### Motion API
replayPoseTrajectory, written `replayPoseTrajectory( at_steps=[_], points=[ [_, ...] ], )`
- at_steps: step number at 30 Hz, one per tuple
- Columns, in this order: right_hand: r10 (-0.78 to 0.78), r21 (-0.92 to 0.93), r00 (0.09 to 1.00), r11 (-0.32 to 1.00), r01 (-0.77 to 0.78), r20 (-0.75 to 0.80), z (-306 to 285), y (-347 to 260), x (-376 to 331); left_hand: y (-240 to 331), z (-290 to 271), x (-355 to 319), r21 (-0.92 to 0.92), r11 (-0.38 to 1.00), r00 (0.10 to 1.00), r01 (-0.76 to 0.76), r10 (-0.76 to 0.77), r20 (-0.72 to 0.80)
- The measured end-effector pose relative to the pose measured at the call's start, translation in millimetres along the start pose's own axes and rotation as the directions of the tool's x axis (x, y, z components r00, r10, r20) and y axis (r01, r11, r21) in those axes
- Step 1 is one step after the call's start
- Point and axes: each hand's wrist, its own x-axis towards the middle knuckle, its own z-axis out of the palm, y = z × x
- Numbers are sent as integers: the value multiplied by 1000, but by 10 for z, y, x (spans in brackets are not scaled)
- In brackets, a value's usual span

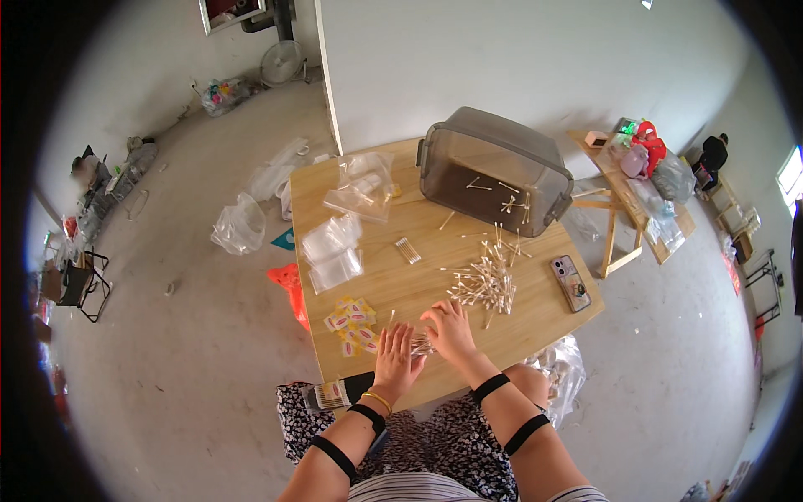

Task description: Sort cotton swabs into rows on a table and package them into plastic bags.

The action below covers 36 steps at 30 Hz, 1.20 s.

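From the head cam: both my hands were on the wooden table (535, 322), left hand (395, 358) spread flat, right hand (450, 330) curled over a small bunch of cotton swabs (421, 345) pinched between them. One big loose swab pile (487, 283) sat just beyond, too many to count. One phone (570, 282), one grey plastic bin (493, 169), two stacks of clear bags (333, 251).

A grey translucent plastic bin (493, 167) lies tipped on the far side of the wooden surface (535, 322), beside a phone (570, 283) near the right edge. Clear plastic bags (333, 251) lie stacked to the left, with small yellow-and-red packets (351, 325) nearer. On the floor sit a crumpled bag (238, 224) and a fan (282, 61).
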Motion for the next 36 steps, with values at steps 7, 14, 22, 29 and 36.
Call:
replayPoseTrajectory(
  at_steps=[7,14,22,29,36],
  points=[
    [155,84,987,985,-151,-45,-87,99,-245,-198,-205,278,106,977,977,187,-173,-124],
    [268,189,953,952,-241,-137,-2,163,-549,-395,5,539,-75,965,968,250,-249,23],
    [348,268,919,918,-293,-186,45,127,-696,-90,-98,450,-140,980,971,144,-112,211],
    [191,435,948,898,-64,-255,246,-72,-490,-66,-103,-67,31,997,985,-68,62,162],
    [50,396,975,917,41,-217,515,-451,-442,-90,80,-152,127,991,988,-50,30,153]
  ],
)
